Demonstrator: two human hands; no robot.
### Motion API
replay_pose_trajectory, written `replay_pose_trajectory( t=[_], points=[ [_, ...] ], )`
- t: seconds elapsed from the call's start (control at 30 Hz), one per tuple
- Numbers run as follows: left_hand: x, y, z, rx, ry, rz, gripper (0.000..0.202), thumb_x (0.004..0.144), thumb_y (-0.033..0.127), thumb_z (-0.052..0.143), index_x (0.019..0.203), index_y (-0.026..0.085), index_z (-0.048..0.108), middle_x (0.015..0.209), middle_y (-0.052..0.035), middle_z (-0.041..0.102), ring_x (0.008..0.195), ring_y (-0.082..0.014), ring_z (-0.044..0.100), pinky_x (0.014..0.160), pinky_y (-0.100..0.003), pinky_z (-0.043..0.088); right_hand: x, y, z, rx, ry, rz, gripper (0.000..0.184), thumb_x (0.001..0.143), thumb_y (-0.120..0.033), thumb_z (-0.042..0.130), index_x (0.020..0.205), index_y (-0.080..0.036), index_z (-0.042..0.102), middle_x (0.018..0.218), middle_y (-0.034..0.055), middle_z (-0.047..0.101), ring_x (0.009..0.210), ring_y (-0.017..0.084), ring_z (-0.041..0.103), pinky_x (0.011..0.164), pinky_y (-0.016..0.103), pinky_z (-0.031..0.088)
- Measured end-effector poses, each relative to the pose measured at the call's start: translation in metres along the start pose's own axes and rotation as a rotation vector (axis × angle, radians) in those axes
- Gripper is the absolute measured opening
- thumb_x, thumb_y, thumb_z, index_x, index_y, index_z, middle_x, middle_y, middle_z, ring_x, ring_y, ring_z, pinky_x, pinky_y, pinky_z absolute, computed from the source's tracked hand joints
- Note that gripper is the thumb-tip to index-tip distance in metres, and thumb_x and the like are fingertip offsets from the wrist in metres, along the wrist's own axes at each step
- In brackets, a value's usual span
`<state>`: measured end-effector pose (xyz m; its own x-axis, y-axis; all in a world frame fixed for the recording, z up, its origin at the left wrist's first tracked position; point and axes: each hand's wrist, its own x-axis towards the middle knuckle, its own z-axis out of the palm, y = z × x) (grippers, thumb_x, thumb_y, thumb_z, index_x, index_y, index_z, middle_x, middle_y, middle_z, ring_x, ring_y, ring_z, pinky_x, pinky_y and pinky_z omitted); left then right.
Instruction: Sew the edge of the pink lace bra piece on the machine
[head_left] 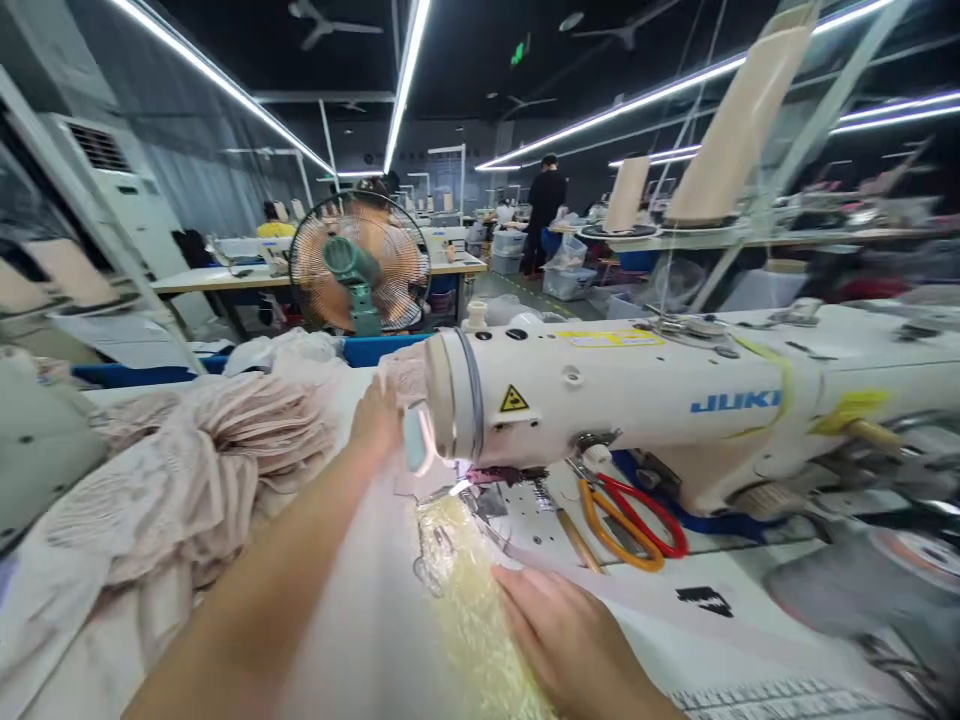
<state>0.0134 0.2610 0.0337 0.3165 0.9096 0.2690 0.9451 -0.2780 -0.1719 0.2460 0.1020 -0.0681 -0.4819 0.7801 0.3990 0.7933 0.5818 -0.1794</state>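
Note:
My left hand (375,415) reaches past the needle area of a white sewing machine (600,385), its fingers closed on pale pink fabric (405,372) behind the machine head. White fabric (367,600), smeared by motion, runs from there toward me under my forearm. My right hand (559,625) lies in front of the needle, its fingers laid along the edge of a yellowish, crinkled, clear-covered strip (469,590). No held thing shows in it. The presser foot (459,485) is lit and partly hidden by fabric and the machine head.
Scissors with orange and red handles (630,520) lie under the machine arm, near a black razor blade (703,601). Gathered pale pink garments (225,450) pile up at the left. Behind stand a fan (356,262) and thread cones (628,195); a person in black (546,205) is farther back.

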Motion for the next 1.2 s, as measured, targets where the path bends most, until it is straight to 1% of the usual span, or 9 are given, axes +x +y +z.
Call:
replay_pose_trajectory(
  t=[0.17,0.3,0.4,0.53,0.67,0.8,0.93,1.07,1.2],
  points=[
    [-0.074,-0.020,-0.051,0.160,0.051,-0.103,0.042,0.090,0.021,0.039,0.131,0.020,0.050,0.146,-0.0110,0.042,0.132,-0.0253,0.040,0.111,-0.046,0.026,-0.001,0.001,0.003,0.014,-0.007,-0.020,0.032,0.091,-0.015,0.035,0.111,-0.016,0.060,0.082,0.0053,0.066,0.075,0.020,0.064,0.063,0.032,0.047],
    [-0.138,-0.077,-0.106,0.223,0.075,-0.394,0.044,0.089,0.038,0.034,0.105,0.007,0.062,0.112,-0.0290,0.062,0.109,-0.0442,0.055,0.089,-0.066,0.034,0.000,-0.006,-0.002,0.015,-0.048,0.022,0.035,0.092,-0.014,0.032,0.111,-0.017,0.061,0.089,0.0074,0.067,0.081,0.022,0.064,0.068,0.034,0.048],
    [-0.168,-0.122,-0.125,0.108,0.006,-0.532,0.028,0.078,0.034,0.043,0.068,0.014,0.060,0.070,-0.0187,0.067,0.068,-0.0360,0.065,0.060,-0.045,0.046,0.004,-0.012,-0.009,0.041,-0.120,0.089,0.035,0.091,-0.013,0.032,0.108,-0.018,0.063,0.092,0.0086,0.067,0.085,0.024,0.063,0.071,0.036,0.048],
    [-0.181,-0.144,-0.131,-0.110,0.097,-0.602,0.020,0.072,0.031,0.040,0.054,0.022,0.039,0.050,-0.0040,0.056,0.052,-0.0208,0.056,0.053,-0.029,0.041,0.011,-0.015,-0.018,0.114,-0.187,0.169,0.033,0.091,-0.015,0.034,0.106,-0.017,0.063,0.094,0.0102,0.065,0.089,0.025,0.061,0.075,0.037,0.047],
    [-0.184,-0.111,-0.141,-0.358,0.204,-0.566,0.028,0.076,0.046,0.030,0.062,0.023,0.038,0.049,0.0014,0.047,0.047,-0.0154,0.047,0.048,-0.026,0.037,0.005,-0.024,-0.031,0.268,-0.102,0.191,0.032,0.090,-0.017,0.034,0.102,-0.016,0.063,0.092,0.0111,0.063,0.088,0.024,0.060,0.077,0.036,0.046],
    [-0.196,-0.036,-0.133,-0.557,0.154,-0.443,0.032,0.074,0.053,0.037,0.066,0.023,0.043,0.051,0.0034,0.050,0.048,-0.0142,0.048,0.050,-0.025,0.039,-0.022,-0.058,-0.035,0.707,-0.069,0.126,0.031,0.090,-0.030,0.041,0.110,-0.015,0.060,0.101,0.0128,0.063,0.092,0.022,0.060,0.079,0.033,0.047],
    [-0.214,0.045,-0.097,-0.845,0.076,-0.314,0.025,0.073,0.044,0.045,0.061,0.023,0.044,0.050,0.0026,0.048,0.050,-0.0149,0.048,0.049,-0.025,0.038,-0.052,-0.096,-0.011,1.210,-0.253,0.076,0.074,0.078,-0.055,0.059,0.136,-0.015,0.036,0.127,0.0191,0.053,0.103,0.025,0.059,0.075,0.031,0.049],
    [-0.237,0.088,-0.056,-1.121,-0.073,-0.277,0.025,0.075,0.041,0.050,0.060,0.022,0.041,0.055,0.0023,0.045,0.050,-0.0134,0.046,0.046,-0.024,0.038,-0.072,-0.105,0.013,1.433,-0.307,0.273,0.063,0.070,-0.073,0.057,0.098,-0.016,0.052,0.083,0.0068,0.062,0.069,0.015,0.060,0.056,0.023,0.041],
    [-0.260,0.096,-0.037,-1.400,-0.175,-0.307,0.035,0.078,0.051,0.054,0.062,0.021,0.042,0.060,0.0020,0.044,0.051,-0.0111,0.044,0.046,-0.022,0.042,-0.090,-0.089,0.006,1.107,-0.208,0.484,0.044,0.075,-0.058,0.057,0.063,-0.018,0.042,0.061,0.0005,0.051,0.060,0.012,0.049,0.055,0.022,0.038]
  ],
)
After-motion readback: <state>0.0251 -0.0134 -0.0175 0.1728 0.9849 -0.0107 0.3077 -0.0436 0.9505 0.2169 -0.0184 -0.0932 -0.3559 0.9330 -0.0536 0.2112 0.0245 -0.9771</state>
